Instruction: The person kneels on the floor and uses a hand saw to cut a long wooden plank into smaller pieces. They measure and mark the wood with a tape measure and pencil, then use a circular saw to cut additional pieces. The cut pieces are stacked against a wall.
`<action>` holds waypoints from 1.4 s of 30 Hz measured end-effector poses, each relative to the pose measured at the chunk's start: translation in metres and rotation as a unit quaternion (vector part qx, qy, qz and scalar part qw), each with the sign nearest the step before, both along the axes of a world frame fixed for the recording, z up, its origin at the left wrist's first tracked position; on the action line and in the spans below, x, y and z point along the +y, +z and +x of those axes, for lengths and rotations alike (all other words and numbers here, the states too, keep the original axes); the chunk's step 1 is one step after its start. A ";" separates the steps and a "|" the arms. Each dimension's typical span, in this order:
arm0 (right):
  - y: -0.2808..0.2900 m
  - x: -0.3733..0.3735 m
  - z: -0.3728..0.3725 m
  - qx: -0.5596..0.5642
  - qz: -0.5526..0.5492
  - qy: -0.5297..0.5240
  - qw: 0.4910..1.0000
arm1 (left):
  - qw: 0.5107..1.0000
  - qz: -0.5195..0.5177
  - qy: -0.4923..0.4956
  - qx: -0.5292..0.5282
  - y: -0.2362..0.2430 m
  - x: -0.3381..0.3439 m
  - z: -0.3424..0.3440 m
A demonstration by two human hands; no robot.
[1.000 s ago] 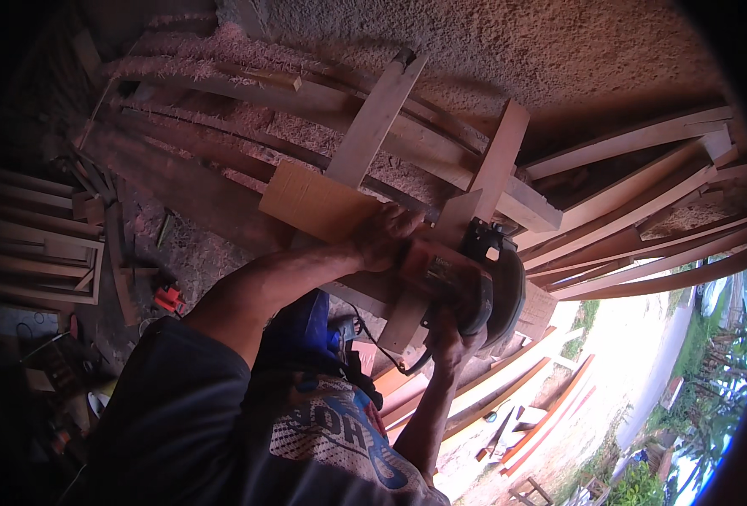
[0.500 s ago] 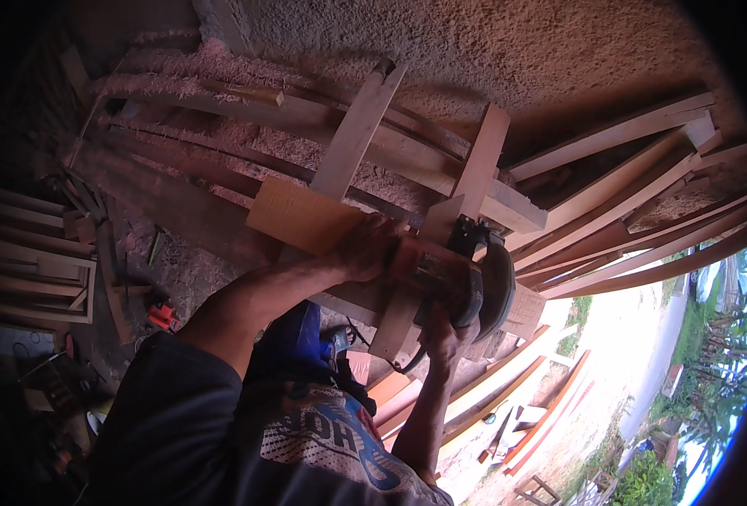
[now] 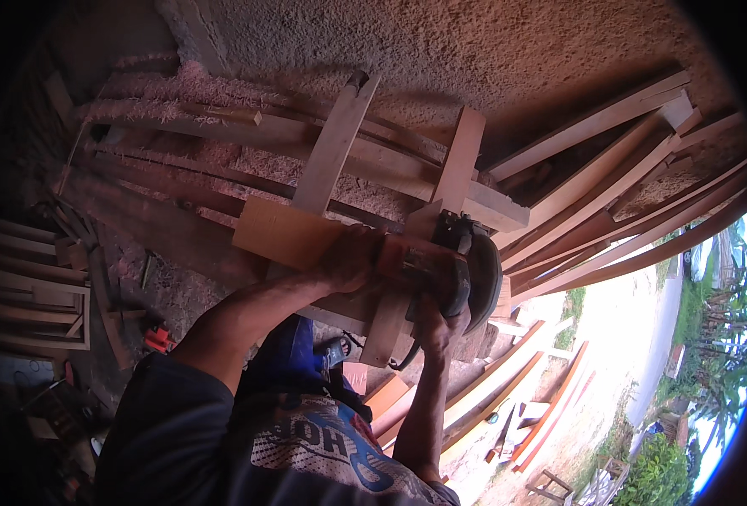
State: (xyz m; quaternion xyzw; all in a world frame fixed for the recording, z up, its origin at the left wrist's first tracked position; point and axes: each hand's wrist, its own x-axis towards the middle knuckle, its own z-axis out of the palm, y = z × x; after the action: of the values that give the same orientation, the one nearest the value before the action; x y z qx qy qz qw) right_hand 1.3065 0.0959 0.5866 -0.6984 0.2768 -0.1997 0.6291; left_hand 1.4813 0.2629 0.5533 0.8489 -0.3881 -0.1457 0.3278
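Note:
A red and black handheld power tool (image 3: 420,268), perhaps a belt sander or a planer, lies across a long board at the centre. My right hand (image 3: 439,325) is wrapped round its near handle. My left hand (image 3: 348,257) is closed over the tool's left end, its fingers in shadow. Just left of that hand is a short, flat, light-brown board (image 3: 280,234). A bulging black part (image 3: 485,274), perhaps a dust bag, sticks out on the tool's right side. From the tool a dark cord (image 3: 407,358) hangs down.
Two crosspieces, a pale one (image 3: 337,148) and a reddish one (image 3: 460,160), rest over long beams (image 3: 496,207). Pink shavings (image 3: 209,93) cover the left side. Planks (image 3: 593,185) lean at the right by a rough wall (image 3: 508,59). Wooden frames (image 3: 32,278) stand far left.
The whole scene has shifted slightly left in view. My hands stay on the power tool, which sits almost the same over the boards.

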 end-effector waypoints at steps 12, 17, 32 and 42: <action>0.003 -0.003 0.004 0.007 0.023 0.005 1.000 | 0.995 -0.093 -0.020 -0.023 0.028 0.000 0.004; -0.007 -0.009 0.006 0.018 0.007 0.001 1.000 | 0.995 -0.098 -0.023 -0.014 0.018 -0.001 0.006; 0.004 -0.009 0.018 0.009 -0.034 0.001 0.999 | 0.991 -0.129 -0.019 0.037 0.035 -0.003 0.004; 0.008 -0.008 0.018 0.025 -0.041 -0.021 0.999 | 0.972 -0.197 -0.028 0.125 0.051 -0.015 -0.005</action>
State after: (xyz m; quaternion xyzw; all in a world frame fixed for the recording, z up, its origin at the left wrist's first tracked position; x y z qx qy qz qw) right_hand 1.3244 0.0884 0.5950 -0.7222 0.2983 -0.2068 0.5888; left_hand 1.4763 0.2474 0.6039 0.7318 -0.3887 -0.1799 0.5301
